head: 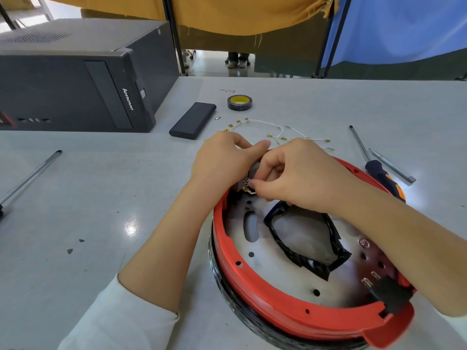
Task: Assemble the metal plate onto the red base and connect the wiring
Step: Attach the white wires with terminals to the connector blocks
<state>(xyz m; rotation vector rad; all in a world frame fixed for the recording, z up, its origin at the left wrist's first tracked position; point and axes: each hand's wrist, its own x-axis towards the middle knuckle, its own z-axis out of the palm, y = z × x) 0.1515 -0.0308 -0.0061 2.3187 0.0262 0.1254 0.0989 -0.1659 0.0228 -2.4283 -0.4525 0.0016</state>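
Both hands pinching: left hand (222, 157) holds grey block (253, 170), right hand (300, 173) squeezes brass terminal (246, 189); slip could bend it.

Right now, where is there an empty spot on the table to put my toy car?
Bare table lies between the long rod at the left and the red base. It is crowded behind the hands: white wires, tape roll, black case. The screwdriver lies to the right.
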